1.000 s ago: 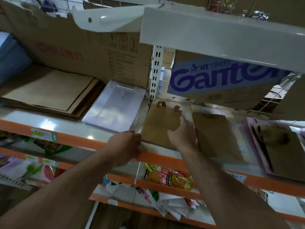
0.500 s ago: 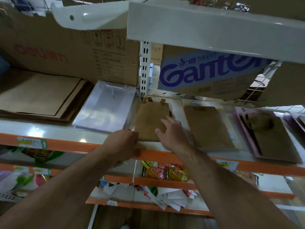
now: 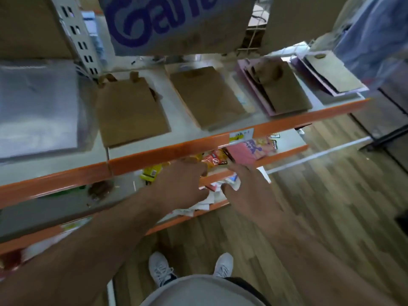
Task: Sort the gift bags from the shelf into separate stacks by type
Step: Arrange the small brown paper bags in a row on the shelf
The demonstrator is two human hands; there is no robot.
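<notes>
Flat gift bags lie in stacks on the white shelf with the orange front edge. A clear plastic bag stack is at the left. Beside it lies a brown paper bag stack with twisted handles, then a second brown stack. Further right, brown bags lie on pink ones, and another brown bag lies on a lilac stack. My left hand and my right hand hover below the shelf edge with fingers spread, holding nothing.
A blue-lettered cardboard box stands at the back of the shelf beside a perforated upright. Lower shelves hold snack packets, a pink packet and loose papers. Wooden floor and my white shoes are below.
Both hands have come off the shelf edge and the brown bag stack and dropped below the shelf. The view has swung right and down.
</notes>
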